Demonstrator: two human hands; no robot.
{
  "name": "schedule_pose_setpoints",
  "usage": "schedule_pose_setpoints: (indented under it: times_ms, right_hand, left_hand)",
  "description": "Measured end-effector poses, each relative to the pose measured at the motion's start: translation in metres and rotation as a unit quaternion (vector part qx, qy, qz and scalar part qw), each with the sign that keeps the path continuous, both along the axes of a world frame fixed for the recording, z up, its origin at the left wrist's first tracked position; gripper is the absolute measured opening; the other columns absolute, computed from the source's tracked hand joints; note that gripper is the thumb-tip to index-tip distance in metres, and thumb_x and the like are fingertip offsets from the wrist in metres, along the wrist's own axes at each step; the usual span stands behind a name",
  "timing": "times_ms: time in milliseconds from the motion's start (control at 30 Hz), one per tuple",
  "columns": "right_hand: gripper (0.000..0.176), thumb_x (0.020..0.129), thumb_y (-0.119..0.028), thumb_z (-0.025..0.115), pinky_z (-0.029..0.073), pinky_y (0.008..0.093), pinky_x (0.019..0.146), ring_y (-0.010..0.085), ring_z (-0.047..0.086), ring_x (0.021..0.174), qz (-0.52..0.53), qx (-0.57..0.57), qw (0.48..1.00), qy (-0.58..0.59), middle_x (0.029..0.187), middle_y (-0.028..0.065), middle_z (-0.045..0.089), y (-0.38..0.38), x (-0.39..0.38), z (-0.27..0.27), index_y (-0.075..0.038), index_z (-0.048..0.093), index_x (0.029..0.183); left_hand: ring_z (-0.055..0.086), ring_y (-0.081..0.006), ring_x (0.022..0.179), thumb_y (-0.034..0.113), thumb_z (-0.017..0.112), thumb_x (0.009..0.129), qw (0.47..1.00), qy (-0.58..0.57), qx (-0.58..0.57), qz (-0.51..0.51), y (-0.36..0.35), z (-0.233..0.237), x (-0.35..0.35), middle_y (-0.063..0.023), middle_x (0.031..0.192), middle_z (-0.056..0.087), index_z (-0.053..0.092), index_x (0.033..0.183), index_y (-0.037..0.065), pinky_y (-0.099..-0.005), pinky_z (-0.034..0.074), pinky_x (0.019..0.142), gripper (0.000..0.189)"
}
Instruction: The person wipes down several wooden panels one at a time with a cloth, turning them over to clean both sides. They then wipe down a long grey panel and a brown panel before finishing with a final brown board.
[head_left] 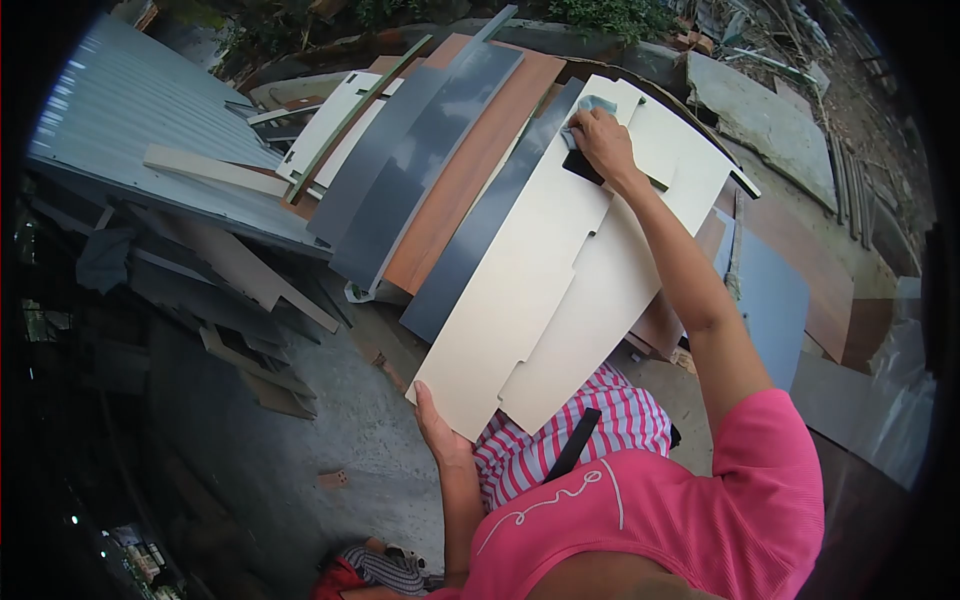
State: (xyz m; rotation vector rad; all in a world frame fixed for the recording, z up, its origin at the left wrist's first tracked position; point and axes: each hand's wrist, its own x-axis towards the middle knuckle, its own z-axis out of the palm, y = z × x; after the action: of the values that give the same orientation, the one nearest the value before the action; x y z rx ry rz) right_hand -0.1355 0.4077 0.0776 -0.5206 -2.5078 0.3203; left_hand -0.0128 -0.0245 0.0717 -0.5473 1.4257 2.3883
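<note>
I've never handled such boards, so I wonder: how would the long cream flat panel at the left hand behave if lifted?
The long cream flat panel likely feels stiff: its long edge shows no obvious sag. Held at one end by the left hand, it might tip. Its smooth-looking face may slip.

From my end I'm getting cream on the panels [510,270], kinda slate blue on the boards [415,160], and reddish brown on the plank [472,178]. Rag [598,103] reads grey-blue. Shirt's [650,510] hot pink with a white squiggle, and the striped cloth [575,430] is pink and pale grey-blue. I've also got a pale blue-grey ridged roof sheet [150,120], green leaves [620,15] and a grey floor [300,470].
</note>
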Motion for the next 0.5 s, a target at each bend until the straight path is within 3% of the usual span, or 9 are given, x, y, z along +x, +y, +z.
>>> schedule_pose_setpoints:
  times_ms: [167, 400, 500]
  right_hand:
    - [0.014, 0.085, -0.021, 0.057, 0.048, 0.0418, 0.072, 0.0294, 0.060, 0.084, -0.047, -0.015, 0.999, -0.007, 0.091, 0.0108, 0.058, 0.026, 0.052, -0.005, -0.012, 0.061, 0.094]
    - [0.017, 0.086, -0.019, 0.056, 0.045, 0.0399, 0.077, 0.0299, 0.059, 0.089, -0.191, -0.072, 0.978, -0.036, 0.095, 0.0138, 0.060, 0.072, 0.138, 0.009, -0.009, 0.060, 0.099]
    - [0.018, 0.086, -0.020, 0.056, 0.045, 0.0398, 0.077, 0.0301, 0.059, 0.089, -0.141, -0.093, 0.985, 0.026, 0.093, 0.0135, 0.059, 0.067, 0.124, 0.019, -0.010, 0.059, 0.099]
  left_hand:
    - [0.052, -0.0252, 0.113, 0.042, 0.044, 0.094, 1.000, 0.008, 0.019, -0.002, -0.004, -0.007, 0.000, -0.0138, 0.125, 0.051, 0.043, 0.127, -0.002, -0.0359, 0.042, 0.094, 0.055]
    - [0.052, -0.0245, 0.112, 0.042, 0.047, 0.094, 1.000, -0.003, 0.019, 0.000, -0.003, -0.002, 0.000, -0.0131, 0.124, 0.052, 0.044, 0.127, -0.002, -0.0354, 0.043, 0.094, 0.055]
    - [0.052, -0.0244, 0.112, 0.042, 0.047, 0.094, 1.000, -0.002, 0.021, -0.004, -0.002, -0.003, 0.000, -0.0128, 0.125, 0.052, 0.044, 0.127, -0.001, -0.0353, 0.043, 0.094, 0.055]
